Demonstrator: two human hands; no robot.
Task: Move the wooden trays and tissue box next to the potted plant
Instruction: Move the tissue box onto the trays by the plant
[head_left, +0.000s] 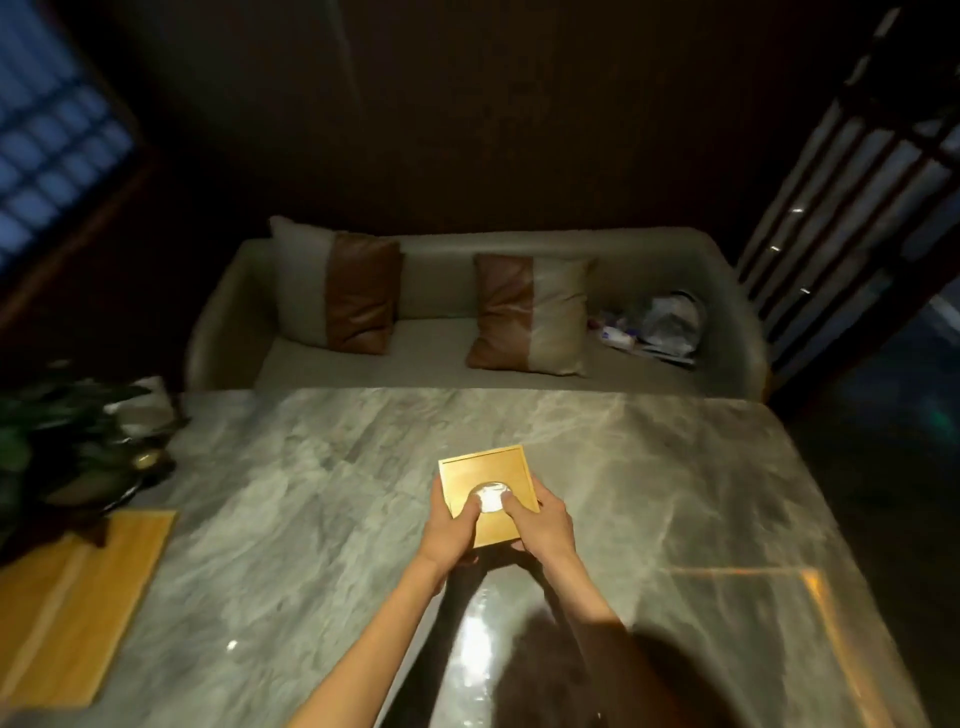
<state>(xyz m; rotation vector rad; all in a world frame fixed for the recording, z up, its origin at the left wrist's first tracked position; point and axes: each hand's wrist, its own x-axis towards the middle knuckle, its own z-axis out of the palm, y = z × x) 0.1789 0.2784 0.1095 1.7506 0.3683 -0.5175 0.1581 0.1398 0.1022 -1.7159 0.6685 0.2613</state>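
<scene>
— Where's the tissue box (487, 493)?

— Mid-desk (311, 467), clasped between both hands: left hand (451, 525) on its left side, right hand (543, 527) on its right, thumbs by the tissue opening.

— And the plant (57, 441)?

— Far left, well apart, a wooden tray (83, 597) just beside it. The box likely goes leftward; the left hand is nearer.

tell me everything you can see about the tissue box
The tissue box is a square box of golden, wood-look material with a raised rim around its top. A round opening in the top's middle shows white tissue. It sits upright near the middle of the marble table, turned slightly. The left hand and right hand grip its near sides, with a digit of each at the opening. Whether it is lifted cannot be told.
</scene>
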